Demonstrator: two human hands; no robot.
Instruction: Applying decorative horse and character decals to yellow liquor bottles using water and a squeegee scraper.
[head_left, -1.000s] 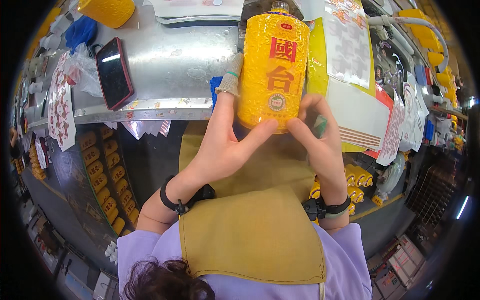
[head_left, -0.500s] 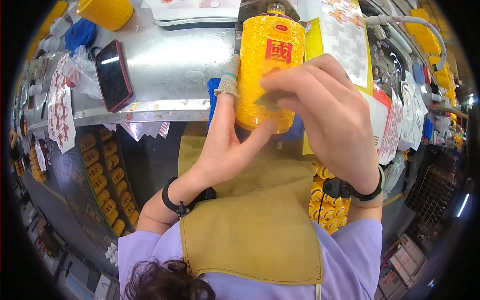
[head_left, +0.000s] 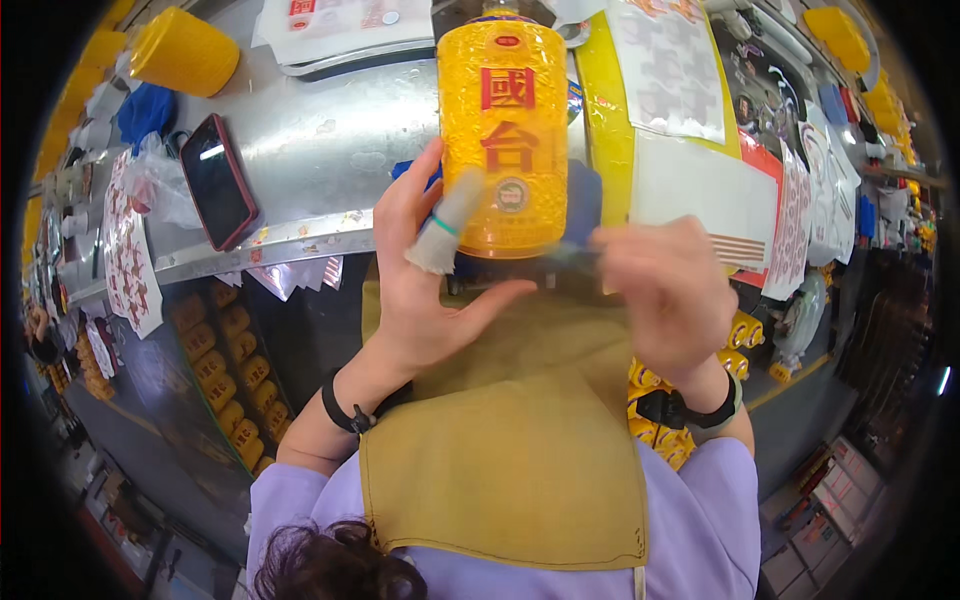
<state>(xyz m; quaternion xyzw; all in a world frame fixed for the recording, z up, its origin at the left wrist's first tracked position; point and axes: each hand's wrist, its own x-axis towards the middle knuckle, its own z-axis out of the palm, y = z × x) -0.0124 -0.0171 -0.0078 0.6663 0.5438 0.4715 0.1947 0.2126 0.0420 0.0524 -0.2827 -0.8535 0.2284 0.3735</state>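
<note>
A tall yellow textured bottle [head_left: 500,130] with red characters and a round seal stands upright at the edge of the metal table [head_left: 310,150]. My left hand [head_left: 425,290] cups its lower left side. The forefinger wears a grey finger cot and lies across the front of the glass, and the thumb reaches under the base. My right hand [head_left: 665,290] is blurred with motion at the bottle's lower right. It is closed on a thin dark object [head_left: 570,258] that points at the bottle's base. What the object is stays unclear.
A black and red phone [head_left: 215,180] lies on the table at left, with a yellow container [head_left: 185,50] and a blue cloth [head_left: 145,110] behind it. Sticker sheets [head_left: 670,70] and white paper [head_left: 700,190] lie at right. Rows of yellow bottles [head_left: 215,370] sit below the table. A tan apron [head_left: 500,470] covers my lap.
My right hand has dropped from the bottle's front to its lower right, uncovering the label. The left hand's fingers have loosened and spread on the left side.
</note>
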